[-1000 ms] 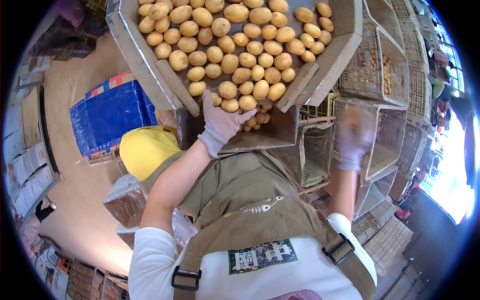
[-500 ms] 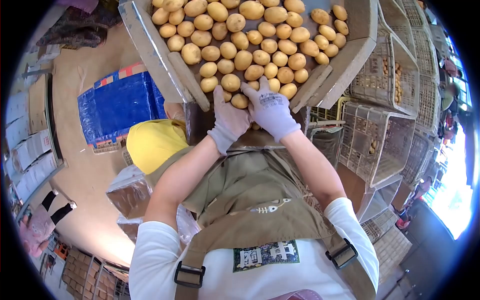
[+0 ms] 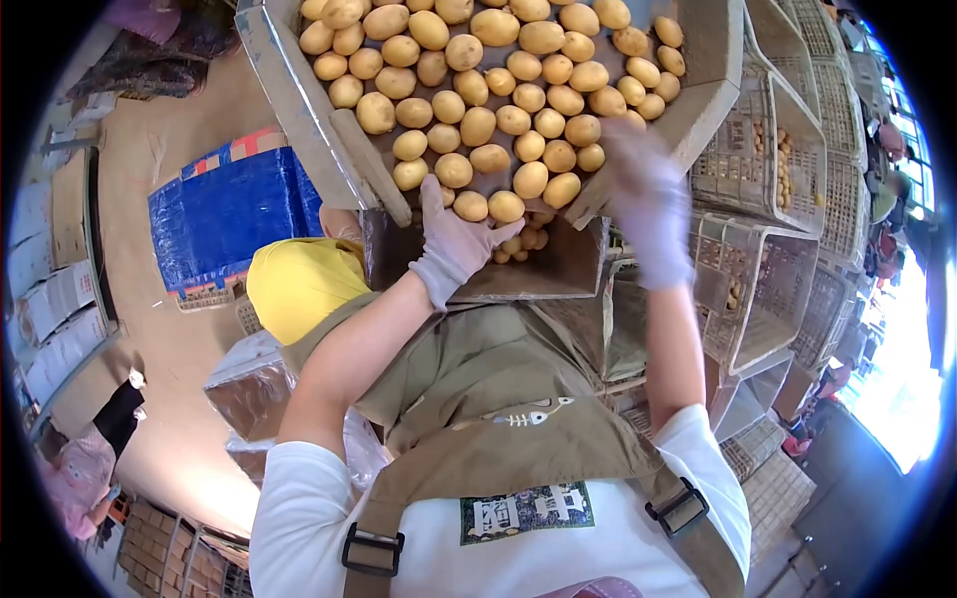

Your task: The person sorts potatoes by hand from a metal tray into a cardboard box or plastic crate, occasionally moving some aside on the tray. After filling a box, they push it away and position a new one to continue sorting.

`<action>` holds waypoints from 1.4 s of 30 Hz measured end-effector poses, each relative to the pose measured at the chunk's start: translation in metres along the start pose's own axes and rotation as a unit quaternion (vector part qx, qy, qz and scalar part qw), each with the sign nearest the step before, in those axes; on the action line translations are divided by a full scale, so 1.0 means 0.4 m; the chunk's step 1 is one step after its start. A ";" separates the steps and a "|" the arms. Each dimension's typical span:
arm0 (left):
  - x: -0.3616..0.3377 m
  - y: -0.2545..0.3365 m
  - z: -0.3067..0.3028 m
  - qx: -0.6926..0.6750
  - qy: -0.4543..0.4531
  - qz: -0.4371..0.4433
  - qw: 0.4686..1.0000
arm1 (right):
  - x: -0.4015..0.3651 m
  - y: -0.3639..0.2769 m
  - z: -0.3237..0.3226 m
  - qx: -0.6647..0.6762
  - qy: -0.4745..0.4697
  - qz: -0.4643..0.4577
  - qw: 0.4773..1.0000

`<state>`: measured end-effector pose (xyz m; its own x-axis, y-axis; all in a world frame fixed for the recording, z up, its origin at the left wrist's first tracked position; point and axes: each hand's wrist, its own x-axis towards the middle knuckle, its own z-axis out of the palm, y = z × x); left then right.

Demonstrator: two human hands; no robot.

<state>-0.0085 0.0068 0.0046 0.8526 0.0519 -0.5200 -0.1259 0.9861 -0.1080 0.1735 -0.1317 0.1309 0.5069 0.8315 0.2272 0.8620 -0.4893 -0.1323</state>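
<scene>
Many yellow potatoes (image 3: 478,126) lie spread on a sloping tray with raised side boards (image 3: 317,110). My left hand (image 3: 454,234), in a pale glove, is at the tray's lower lip with its thumb and fingers apart, beside the lowest potatoes. Below the lip stands a box (image 3: 573,261) with several smaller potatoes (image 3: 521,242) inside. My right hand (image 3: 646,199), gloved too, is over the tray's right side board, smeared by motion, so its fingers cannot be made out.
Stacked plastic crates (image 3: 758,284) stand at the right, some holding potatoes. A blue-covered stack (image 3: 234,221) and a yellow cloth-like item (image 3: 304,289) are at the left. A person in pink (image 3: 88,473) is at the far lower left. Cartons (image 3: 164,548) sit below.
My right hand has moved from the tray's lip to the right side board. My left hand has stayed near the lip. The box's inside now shows more. The person in pink has shifted.
</scene>
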 end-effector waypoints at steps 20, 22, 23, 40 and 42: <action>-0.011 -0.006 0.005 0.055 -0.051 0.048 0.996 | 0.084 0.296 -0.186 -0.286 0.253 0.103 0.919; -0.011 -0.005 0.018 0.011 -0.002 0.016 1.000 | 0.097 0.256 -0.190 -0.193 0.273 0.093 0.938; -0.002 -0.006 0.000 -0.032 -0.022 0.005 0.999 | 0.101 0.212 -0.171 -0.068 0.266 0.086 0.958; -0.008 -0.007 -0.006 0.145 -0.065 0.093 0.983 | 0.078 0.125 -0.070 0.011 0.177 0.111 0.978; -0.010 0.003 0.016 0.000 -0.014 0.013 1.000 | 0.066 0.150 -0.121 -0.063 0.197 0.074 0.976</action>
<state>-0.0087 0.0088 0.0118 0.8626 0.0822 -0.4992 -0.1481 0.9845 -0.0938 0.2384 -0.1520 0.1758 0.5648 0.5962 0.5706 0.7600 -0.6453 -0.0781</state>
